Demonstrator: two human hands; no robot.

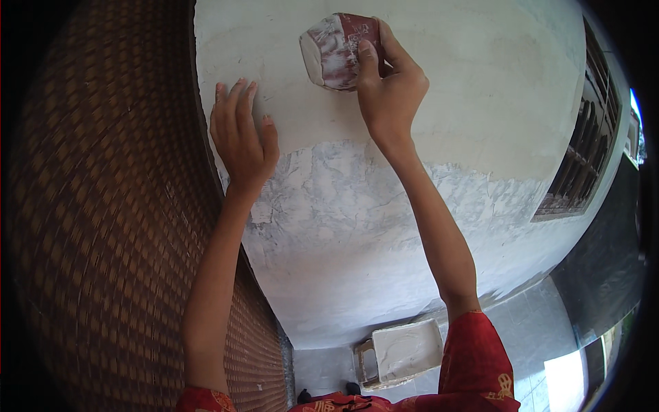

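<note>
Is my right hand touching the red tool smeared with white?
Touching. The head view shows the right hand gripping the red tool, thumb lying on its face.

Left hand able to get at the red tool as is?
Probably yes: the left hand appears empty, and only wall shows between it and the red tool. The tool's near end looks free; the right hand grips the other.
</note>
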